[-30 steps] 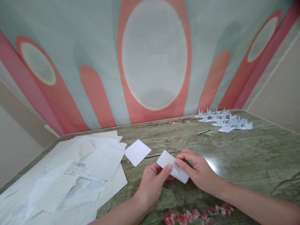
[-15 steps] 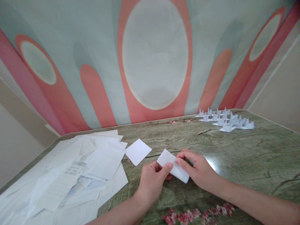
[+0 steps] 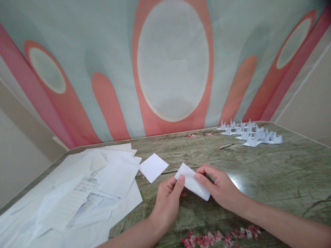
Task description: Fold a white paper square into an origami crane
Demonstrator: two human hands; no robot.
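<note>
A folded piece of white paper [image 3: 194,184], roughly rectangular, is held slanting above the table between both hands. My left hand [image 3: 168,198] pinches its left end, thumb on top and fingers curled underneath. On the upper right edge, my right hand [image 3: 219,186] grips the same paper between thumb and fingers. Just beyond my left hand lies a white paper square [image 3: 153,167], turned like a diamond and flat on the table.
The wood-patterned table [image 3: 178,146] carries a large loose heap of white papers [image 3: 113,172] on the left, some printed. Several small folded paper figures [image 3: 252,140] stand in a cluster at the back right. A patterned wall covering [image 3: 173,62] rises behind the table.
My left thumb has shifted left and up along the folded paper, toward its end. My right hand keeps its grip. The whole view has moved slightly.
</note>
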